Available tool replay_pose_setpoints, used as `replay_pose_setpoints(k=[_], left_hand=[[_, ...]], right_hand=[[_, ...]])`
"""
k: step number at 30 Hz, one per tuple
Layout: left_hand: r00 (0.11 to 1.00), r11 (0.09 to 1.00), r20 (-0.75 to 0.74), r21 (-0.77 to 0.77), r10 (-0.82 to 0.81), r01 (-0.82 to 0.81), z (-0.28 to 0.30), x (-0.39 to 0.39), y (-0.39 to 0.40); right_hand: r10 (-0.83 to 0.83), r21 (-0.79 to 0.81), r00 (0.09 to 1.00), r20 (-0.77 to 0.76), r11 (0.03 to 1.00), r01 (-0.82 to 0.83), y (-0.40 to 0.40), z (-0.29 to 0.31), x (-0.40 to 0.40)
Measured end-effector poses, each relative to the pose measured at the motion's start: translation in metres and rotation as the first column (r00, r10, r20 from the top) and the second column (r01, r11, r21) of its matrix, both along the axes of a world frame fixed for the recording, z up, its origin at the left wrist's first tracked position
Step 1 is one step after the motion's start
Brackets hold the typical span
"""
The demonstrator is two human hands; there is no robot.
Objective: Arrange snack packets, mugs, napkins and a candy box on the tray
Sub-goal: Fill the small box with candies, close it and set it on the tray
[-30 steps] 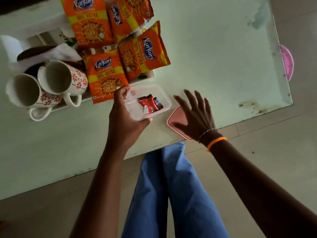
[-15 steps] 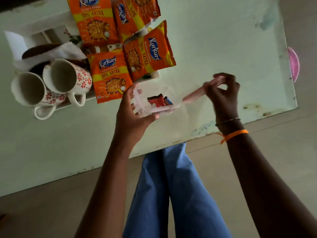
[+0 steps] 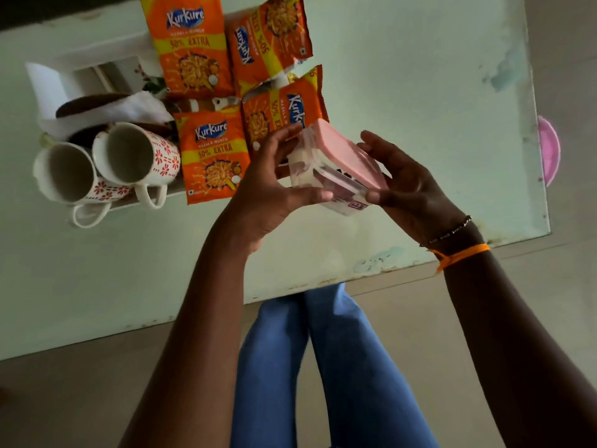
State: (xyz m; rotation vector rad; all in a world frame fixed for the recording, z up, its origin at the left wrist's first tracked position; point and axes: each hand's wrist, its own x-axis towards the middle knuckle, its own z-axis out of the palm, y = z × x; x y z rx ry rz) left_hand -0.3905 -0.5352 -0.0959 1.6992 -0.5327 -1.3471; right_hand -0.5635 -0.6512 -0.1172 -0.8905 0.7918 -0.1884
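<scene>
We see both hands raised above the pale green bench [image 3: 403,92], working on one clear candy box [image 3: 310,171]. The left hand [image 3: 271,185] grips the box from its left side, fingers curled over the far edge and thumb along the near edge. The right hand [image 3: 410,185] holds the pink lid [image 3: 342,150] down on the box, fingers curved around the lid's right end; the lid sits tilted, and we cannot tell whether it is fully seated. Red wrappers show through the clear wall. Behind the box, a white tray [image 3: 97,59] carries four orange snack packets [image 3: 211,153], two flowered mugs [image 3: 129,153] lying on their sides with handles toward us, and white napkins [image 3: 129,108] just behind the mugs. Blue trousers [image 3: 323,367] show below the bench edge.
</scene>
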Motion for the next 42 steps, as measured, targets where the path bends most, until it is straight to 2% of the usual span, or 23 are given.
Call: replay_pose_setpoints(k=[8, 12, 15, 16, 18, 20, 21, 22, 24, 26, 27, 29, 31, 33, 36, 39, 42], left_hand=[[1.000, 1.000, -0.010, -0.023, 0.012, -0.012, 0.001, 0.017, 0.008], [0.998, 0.998, -0.037, -0.034, 0.050, -0.051, 0.000, 0.034, 0.032], [0.997, 0.998, -0.047, -0.040, 0.055, -0.056, 0.003, 0.054, 0.057], [0.996, 0.998, -0.070, -0.037, 0.048, -0.051, 0.005, 0.062, 0.067], [0.969, 0.993, -0.235, -0.066, 0.076, -0.094, 0.009, 0.079, 0.086], [0.887, 0.978, -0.432, -0.046, 0.164, -0.203, 0.013, 0.097, 0.107], [0.859, 0.968, -0.462, -0.005, 0.220, -0.251, 0.016, 0.106, 0.114], [0.858, 0.959, -0.433, 0.056, 0.275, -0.279, 0.018, 0.111, 0.120], [0.892, 0.927, -0.261, 0.170, 0.369, -0.334, 0.019, 0.122, 0.131], [0.886, 0.879, -0.080, 0.196, 0.456, -0.435, 0.018, 0.130, 0.139], [0.881, 0.868, -0.010, 0.179, 0.473, -0.463, 0.019, 0.133, 0.142], [0.874, 0.865, 0.087, 0.129, 0.478, -0.485, 0.017, 0.140, 0.149], [0.866, 0.863, 0.125, 0.092, 0.484, -0.496, 0.015, 0.145, 0.151], [0.872, 0.873, 0.130, 0.069, 0.472, -0.483, 0.013, 0.147, 0.148], [0.816, 0.814, 0.133, 0.079, 0.563, -0.575, 0.008, 0.147, 0.141], [0.788, 0.788, 0.126, 0.060, 0.603, -0.613, 0.007, 0.149, 0.134], [0.802, 0.804, 0.093, 0.023, 0.590, -0.595, 0.012, 0.157, 0.123]], right_hand=[[0.212, -0.016, 0.976, -0.042, 0.977, -0.212, -0.001, 0.000, 0.019], [0.238, -0.045, 0.969, -0.071, 0.969, -0.241, 0.021, 0.003, 0.038], [0.259, -0.132, 0.958, -0.124, 0.953, -0.274, 0.047, 0.007, 0.061], [0.261, -0.166, 0.954, -0.146, 0.945, -0.283, 0.056, 0.009, 0.069], [0.271, -0.235, 0.947, -0.172, 0.922, -0.307, 0.072, 0.015, 0.086], [0.317, -0.335, 0.927, -0.202, 0.867, -0.369, 0.090, 0.023, 0.106], [0.346, -0.398, 0.911, -0.225, 0.821, -0.410, 0.099, 0.028, 0.116], [0.371, -0.469, 0.894, -0.250, 0.762, -0.447, 0.108, 0.032, 0.126], [0.404, -0.626, 0.864, -0.300, 0.600, -0.498, 0.128, 0.041, 0.150], [0.415, -0.700, 0.848, -0.330, 0.495, -0.515, 0.146, 0.047, 0.170], [0.416, -0.680, 0.847, -0.333, 0.516, -0.521, 0.152, 0.048, 0.178], [0.362, -0.584, 0.880, -0.308, 0.658, -0.475, 0.162, 0.046, 0.193], [0.163, -0.531, 0.940, -0.301, 0.790, -0.307, 0.172, 0.040, 0.208], [-0.066, -0.479, 0.945, -0.322, 0.872, -0.102, 0.177, 0.034, 0.223], [-0.222, -0.542, 0.909, -0.354, 0.841, -0.006, 0.176, 0.025, 0.237], [-0.224, -0.628, 0.906, -0.360, 0.776, -0.058, 0.168, 0.020, 0.243], [-0.186, -0.597, 0.921, -0.343, 0.800, -0.061, 0.154, 0.019, 0.250]])
